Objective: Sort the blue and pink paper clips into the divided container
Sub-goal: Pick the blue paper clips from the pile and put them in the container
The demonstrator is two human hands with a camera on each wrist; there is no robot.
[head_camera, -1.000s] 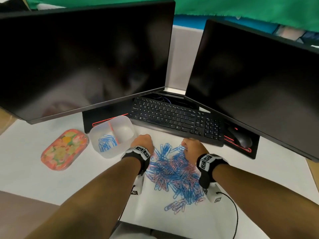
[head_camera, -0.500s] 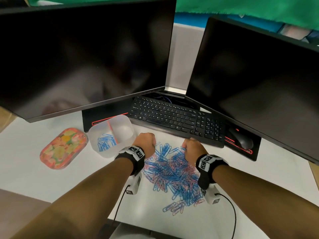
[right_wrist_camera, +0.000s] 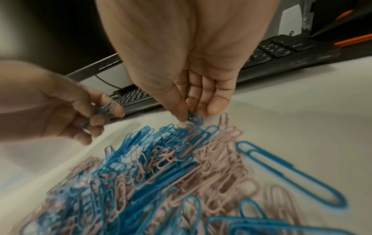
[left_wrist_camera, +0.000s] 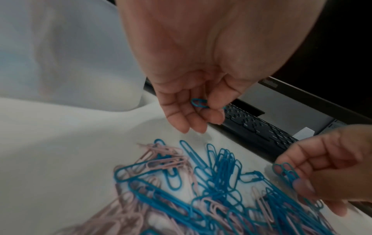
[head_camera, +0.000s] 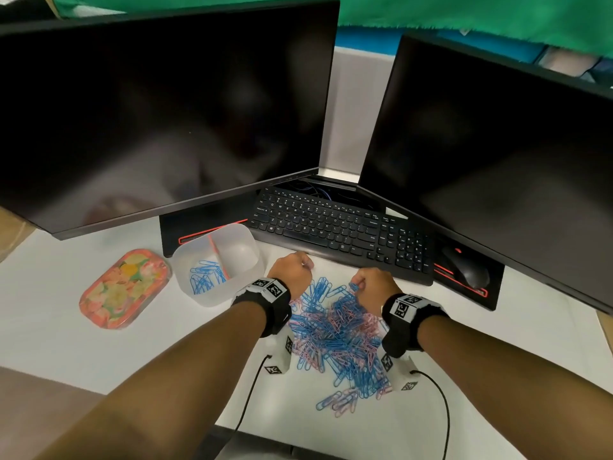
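A heap of blue and pink paper clips (head_camera: 338, 336) lies on the white desk between my wrists. My left hand (head_camera: 293, 270) hovers at the heap's far left edge and pinches a blue clip (left_wrist_camera: 199, 103) between thumb and fingers. My right hand (head_camera: 371, 285) is at the heap's far right edge, thumb and forefinger pinching a few blue clips (right_wrist_camera: 194, 120) lifted off the top. The translucent divided container (head_camera: 217, 263) stands left of my left hand; its left compartment holds several blue clips (head_camera: 204, 277), and the right compartment past the pink divider looks empty.
A flowered pink lid (head_camera: 124, 288) lies left of the container. A black keyboard (head_camera: 338, 229) runs just beyond my hands, with a mouse (head_camera: 466, 268) to its right. Two dark monitors (head_camera: 159, 104) overhang the back of the desk. Wrist-camera cables trail toward the near edge.
My left hand has come back from beside the container toward the heap's far edge. The right hand has raised its pinched blue clips slightly. The camera view has shifted a little.
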